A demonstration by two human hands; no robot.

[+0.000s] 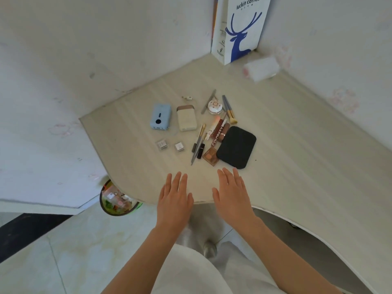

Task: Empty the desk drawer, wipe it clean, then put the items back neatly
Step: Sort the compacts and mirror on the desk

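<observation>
**Small items crowding the counter's near edge**

Pale wood-grain counter (297, 134) is carrying the drawer's contents: blue rectangular power bank (160, 116), black rounded pouch (236, 147), loose cosmetics. Left hand (175, 197) and right hand (232, 194) are hovering flat, fingers straight, holding nothing; a careless sweep risks knocking items floorward.

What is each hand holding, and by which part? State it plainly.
Nothing is held. The left hand and the right hand hover flat with straight fingers over the pale wood-grain desk, short of the flat black rounded case.
</observation>
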